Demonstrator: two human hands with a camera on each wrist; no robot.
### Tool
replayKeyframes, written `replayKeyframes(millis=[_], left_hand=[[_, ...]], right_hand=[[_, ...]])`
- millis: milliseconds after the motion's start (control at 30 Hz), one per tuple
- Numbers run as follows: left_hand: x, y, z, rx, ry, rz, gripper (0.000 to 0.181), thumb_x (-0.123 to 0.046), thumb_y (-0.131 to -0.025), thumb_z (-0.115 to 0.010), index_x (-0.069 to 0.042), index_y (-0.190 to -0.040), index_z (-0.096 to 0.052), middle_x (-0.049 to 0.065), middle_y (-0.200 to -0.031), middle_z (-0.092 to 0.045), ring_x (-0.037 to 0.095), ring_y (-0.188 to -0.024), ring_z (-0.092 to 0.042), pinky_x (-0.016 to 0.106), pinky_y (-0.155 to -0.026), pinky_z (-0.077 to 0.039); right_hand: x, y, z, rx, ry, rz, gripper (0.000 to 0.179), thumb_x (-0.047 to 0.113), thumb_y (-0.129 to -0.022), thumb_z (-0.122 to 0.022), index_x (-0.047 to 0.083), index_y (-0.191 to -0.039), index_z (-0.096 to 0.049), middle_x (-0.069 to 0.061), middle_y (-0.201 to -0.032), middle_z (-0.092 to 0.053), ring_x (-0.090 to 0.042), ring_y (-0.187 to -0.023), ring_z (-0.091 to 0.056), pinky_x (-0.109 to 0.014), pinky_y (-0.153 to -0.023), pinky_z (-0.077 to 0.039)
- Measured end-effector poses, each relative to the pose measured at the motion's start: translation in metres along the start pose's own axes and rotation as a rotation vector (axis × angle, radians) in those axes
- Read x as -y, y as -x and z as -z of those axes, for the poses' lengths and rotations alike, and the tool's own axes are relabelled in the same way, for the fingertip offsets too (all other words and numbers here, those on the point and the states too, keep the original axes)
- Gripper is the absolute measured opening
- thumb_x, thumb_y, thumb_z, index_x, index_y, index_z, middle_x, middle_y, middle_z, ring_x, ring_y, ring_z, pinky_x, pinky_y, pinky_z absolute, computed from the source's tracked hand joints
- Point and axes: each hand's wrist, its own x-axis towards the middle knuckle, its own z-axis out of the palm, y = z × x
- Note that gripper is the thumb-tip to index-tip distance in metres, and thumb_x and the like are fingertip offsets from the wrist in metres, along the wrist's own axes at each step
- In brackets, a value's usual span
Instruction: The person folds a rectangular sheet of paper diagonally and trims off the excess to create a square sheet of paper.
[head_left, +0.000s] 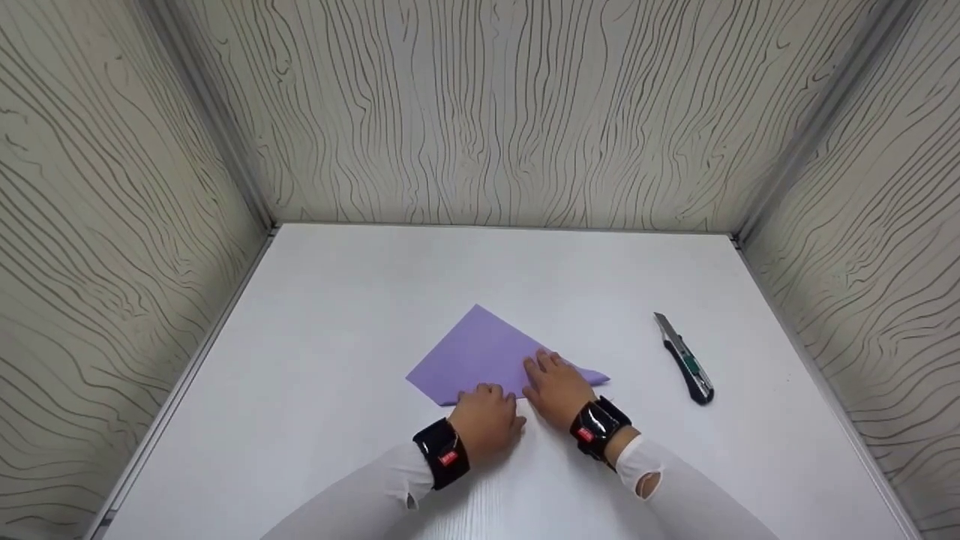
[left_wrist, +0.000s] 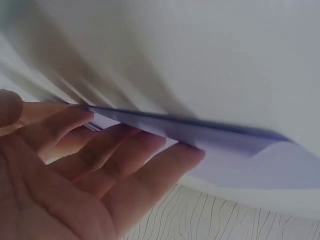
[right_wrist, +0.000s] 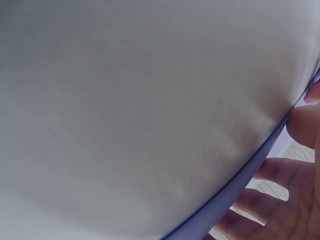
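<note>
A purple sheet of paper (head_left: 472,349) lies on the white table, one corner pointing to the far side and its near edge folded over. At that near edge, my left hand (head_left: 486,421) rests its fingertips along the fold; the left wrist view shows the fingers (left_wrist: 150,175) gently bent against the folded paper (left_wrist: 215,137). My right hand (head_left: 559,386) presses the right part of the sheet with its fingers spread. In the right wrist view its fingers (right_wrist: 280,172) lie along the folded strip (right_wrist: 235,185). A narrow raised flap shows beyond the right hand.
To the right lies a utility knife (head_left: 686,364) with a black and green handle, its blade pointing to the far side. Wood-patterned panels (head_left: 480,112) stand behind and on both sides of the white table (head_left: 337,277).
</note>
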Motion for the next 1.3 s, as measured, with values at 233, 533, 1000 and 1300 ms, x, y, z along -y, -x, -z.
replayKeyframes(millis=[233,533,1000,1300], left_hand=[[0.000,0.004,-0.007,0.009,0.097,0.015,0.062,-0.057,-0.111,-0.048,-0.006,-0.140,-0.069,0.016,-0.135,-0.070,0.035,-0.125,-0.066,0.062,-0.094,-0.062],[-0.005,0.004,-0.013,0.015,0.151,0.046,0.068,-0.066,-0.107,-0.051,-0.019,-0.154,-0.060,0.016,-0.141,-0.068,0.037,-0.131,-0.063,0.067,-0.095,-0.060],[0.002,-0.012,-0.012,0.076,0.147,0.039,0.077,-0.080,-0.099,-0.054,-0.027,-0.155,-0.061,0.010,-0.163,-0.055,0.039,-0.139,-0.059,0.064,-0.093,-0.061],[0.003,-0.010,0.002,0.131,0.141,0.034,0.084,-0.084,-0.096,-0.054,-0.028,-0.158,-0.057,0.009,-0.164,-0.054,0.039,-0.141,-0.058,0.064,-0.095,-0.061]], right_hand=[[-0.003,0.001,-0.006,-0.008,0.013,-0.004,0.054,0.029,-0.108,-0.064,-0.006,-0.149,-0.059,-0.033,-0.153,-0.058,-0.052,-0.143,-0.056,-0.062,-0.120,-0.047],[-0.006,0.002,-0.009,0.018,-0.027,-0.019,0.058,0.035,-0.109,-0.062,-0.005,-0.151,-0.058,-0.032,-0.156,-0.056,-0.050,-0.146,-0.054,-0.061,-0.124,-0.043],[-0.005,0.013,0.011,0.139,0.051,0.102,0.049,0.036,-0.112,-0.055,0.008,-0.152,-0.063,-0.022,-0.160,-0.057,-0.045,-0.149,-0.053,-0.065,-0.124,-0.040],[-0.004,0.031,0.024,0.064,0.113,0.202,0.036,0.033,-0.109,-0.063,0.014,-0.135,-0.077,-0.016,-0.140,-0.073,-0.041,-0.132,-0.067,-0.059,-0.114,-0.052]])
